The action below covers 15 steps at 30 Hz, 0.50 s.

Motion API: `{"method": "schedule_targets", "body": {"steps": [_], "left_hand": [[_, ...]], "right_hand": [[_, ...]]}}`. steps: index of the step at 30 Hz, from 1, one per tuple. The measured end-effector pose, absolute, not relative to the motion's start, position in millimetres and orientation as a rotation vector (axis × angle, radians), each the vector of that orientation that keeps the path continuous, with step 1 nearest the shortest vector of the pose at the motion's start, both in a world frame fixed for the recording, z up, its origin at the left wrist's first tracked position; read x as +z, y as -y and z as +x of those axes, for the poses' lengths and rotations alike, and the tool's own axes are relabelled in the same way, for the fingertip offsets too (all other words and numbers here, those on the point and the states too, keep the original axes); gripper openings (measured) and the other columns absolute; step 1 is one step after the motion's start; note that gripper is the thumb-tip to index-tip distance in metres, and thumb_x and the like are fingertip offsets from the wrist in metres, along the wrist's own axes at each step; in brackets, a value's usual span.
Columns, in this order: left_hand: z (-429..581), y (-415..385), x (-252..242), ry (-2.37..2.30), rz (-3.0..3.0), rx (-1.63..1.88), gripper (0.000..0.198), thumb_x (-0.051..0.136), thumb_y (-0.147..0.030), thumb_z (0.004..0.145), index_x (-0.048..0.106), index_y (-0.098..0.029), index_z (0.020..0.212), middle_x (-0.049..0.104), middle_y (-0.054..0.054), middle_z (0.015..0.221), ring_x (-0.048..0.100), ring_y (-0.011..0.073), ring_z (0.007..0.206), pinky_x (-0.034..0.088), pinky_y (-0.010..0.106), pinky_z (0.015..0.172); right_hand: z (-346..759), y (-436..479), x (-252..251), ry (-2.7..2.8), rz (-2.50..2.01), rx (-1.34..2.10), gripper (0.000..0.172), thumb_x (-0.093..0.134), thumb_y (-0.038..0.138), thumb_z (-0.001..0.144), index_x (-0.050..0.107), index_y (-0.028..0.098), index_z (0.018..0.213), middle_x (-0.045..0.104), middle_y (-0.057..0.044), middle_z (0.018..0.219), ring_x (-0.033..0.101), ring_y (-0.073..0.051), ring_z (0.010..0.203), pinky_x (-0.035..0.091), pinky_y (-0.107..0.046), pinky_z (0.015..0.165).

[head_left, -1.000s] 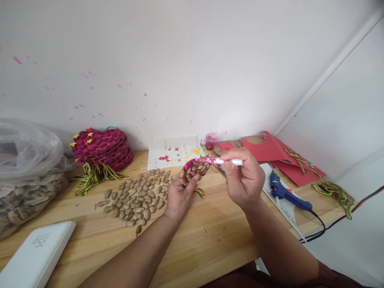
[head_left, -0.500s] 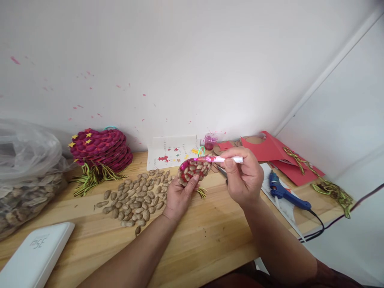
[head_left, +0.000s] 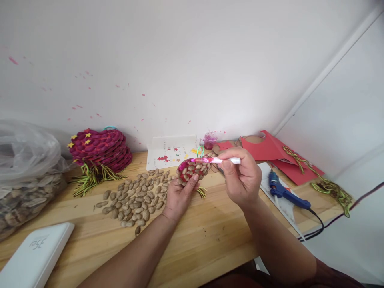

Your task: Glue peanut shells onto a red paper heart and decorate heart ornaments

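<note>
My left hand (head_left: 181, 196) holds a red disc covered with peanuts (head_left: 190, 172), its thumb over the near edge. Magenta paint coats the disc's upper left, while the other peanuts are bare brown. A green loop (head_left: 200, 151) rises behind it, and yellow-green strings (head_left: 202, 192) hang at its lower right. My right hand (head_left: 243, 176) pinches a white-handled paintbrush (head_left: 222, 160), whose magenta tip touches the disc's painted part. Loose peanuts (head_left: 138, 200) lie left of my left hand. Behind the disc stands a small cup of magenta paint (head_left: 210, 141).
At the left are a bag of peanuts (head_left: 27, 200), a white power bank (head_left: 36, 252) and stacked magenta pieces (head_left: 100, 148). A star sheet (head_left: 156, 150) lies by the wall. Rightward are red paper (head_left: 267, 150), a blue glue gun (head_left: 288, 195) with its cord, and strings (head_left: 333, 194).
The brush and my right hand have moved slightly left, with the tip further along the disc's painted edge. The disc is tilted a little differently in my left hand.
</note>
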<state>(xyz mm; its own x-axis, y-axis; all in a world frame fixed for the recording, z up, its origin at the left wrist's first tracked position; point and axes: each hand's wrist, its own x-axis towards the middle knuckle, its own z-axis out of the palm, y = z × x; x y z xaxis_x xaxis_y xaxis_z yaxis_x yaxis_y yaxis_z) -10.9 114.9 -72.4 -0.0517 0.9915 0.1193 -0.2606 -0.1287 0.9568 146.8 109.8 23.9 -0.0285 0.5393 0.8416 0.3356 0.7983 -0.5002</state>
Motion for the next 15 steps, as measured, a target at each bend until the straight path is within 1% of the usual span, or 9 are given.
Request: {"method": "schedule_targets", "body": {"steps": [3, 6, 9, 15], "left_hand": [[-10.9, -114.4, -71.2, -0.972, 1.055, 1.430, 0.038, 0.080, -0.053, 0.079, 0.081, -0.017, 0.090, 0.081, 0.010, 0.091, 0.074, 0.0204, 0.073, 0.065, 0.034, 0.074], [-10.8, -114.1, -70.7, -0.981, 1.038, 1.414, 0.040, 0.081, -0.054, 0.078, 0.080, -0.016, 0.091, 0.081, 0.010, 0.092, 0.075, 0.0206, 0.073, 0.065, 0.034, 0.074], [-10.5, -114.3, -71.7, -0.982, 1.038, 1.420, 0.040, 0.081, -0.054, 0.078, 0.080, -0.017, 0.091, 0.081, 0.010, 0.093, 0.075, 0.0207, 0.074, 0.065, 0.033, 0.074], [-10.1, -113.9, -71.2, -0.946, 0.994, 1.414, 0.041, 0.083, -0.055, 0.076, 0.080, -0.017, 0.092, 0.081, 0.011, 0.094, 0.075, 0.0207, 0.074, 0.066, 0.035, 0.075]], "right_hand": [[148.2, -110.5, 24.4, 1.643, -0.751, 0.143, 0.011, 0.060, 0.020, 0.097, 0.068, 0.022, 0.104, 0.068, -0.004, 0.093, 0.066, -0.019, 0.082, 0.053, -0.037, 0.075], [148.2, -110.4, 25.6, 1.630, -0.746, 0.113, 0.011, 0.059, 0.021, 0.098, 0.068, 0.023, 0.104, 0.068, -0.004, 0.093, 0.065, -0.018, 0.078, 0.053, -0.036, 0.072], [147.2, -109.6, 26.4, 1.629, -0.729, 0.116, 0.011, 0.058, 0.022, 0.099, 0.068, 0.023, 0.104, 0.068, -0.004, 0.092, 0.064, -0.018, 0.078, 0.052, -0.035, 0.070], [149.0, -110.4, 25.6, 1.644, -0.774, 0.122, 0.010, 0.059, 0.021, 0.098, 0.068, 0.022, 0.103, 0.069, -0.004, 0.091, 0.064, -0.018, 0.076, 0.053, -0.035, 0.071]]}}
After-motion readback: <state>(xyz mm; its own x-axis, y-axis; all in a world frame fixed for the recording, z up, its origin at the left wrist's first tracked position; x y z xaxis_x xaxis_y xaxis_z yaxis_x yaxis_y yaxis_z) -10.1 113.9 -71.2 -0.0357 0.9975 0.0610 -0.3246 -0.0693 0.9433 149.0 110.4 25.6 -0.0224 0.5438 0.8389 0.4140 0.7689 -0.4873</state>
